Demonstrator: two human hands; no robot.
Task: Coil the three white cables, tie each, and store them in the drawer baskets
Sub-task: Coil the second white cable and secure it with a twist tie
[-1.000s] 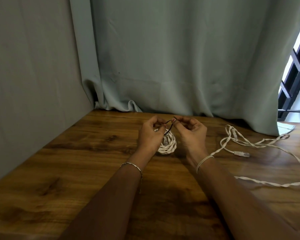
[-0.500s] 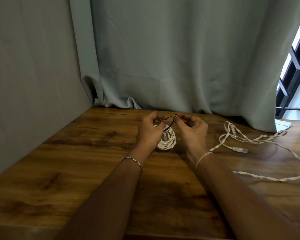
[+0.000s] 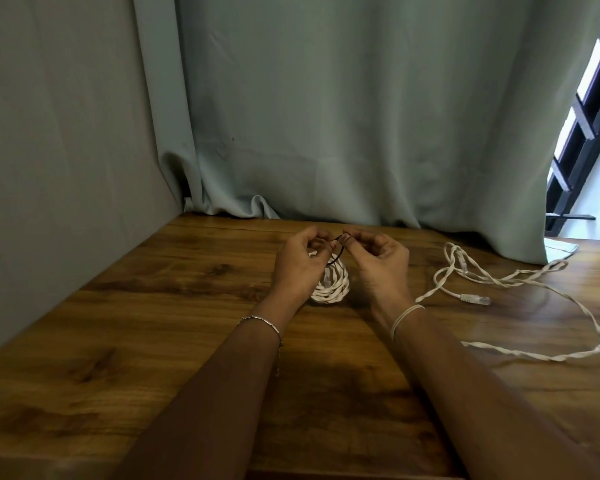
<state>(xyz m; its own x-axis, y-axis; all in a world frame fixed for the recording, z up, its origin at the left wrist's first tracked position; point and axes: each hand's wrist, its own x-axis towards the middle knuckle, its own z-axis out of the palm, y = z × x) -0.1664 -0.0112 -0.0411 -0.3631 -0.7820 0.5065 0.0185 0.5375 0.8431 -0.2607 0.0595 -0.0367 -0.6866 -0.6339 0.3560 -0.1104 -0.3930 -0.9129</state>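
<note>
We found the left hand (image 3: 297, 268) and right hand (image 3: 378, 265) each pinching the black tie (image 3: 338, 253), the coiled white cable (image 3: 329, 289) resting on the table (image 3: 187, 306) directly beneath and between the two pinches (neither hand nearer).

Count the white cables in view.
2: one coiled white twisted cable between the left hand and right hand; one loose white twisted cable sprawled to its right. A third may be hidden.

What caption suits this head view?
Left hand and right hand pinch a black tie over the coiled cable; a loose cable lies beside.
</note>
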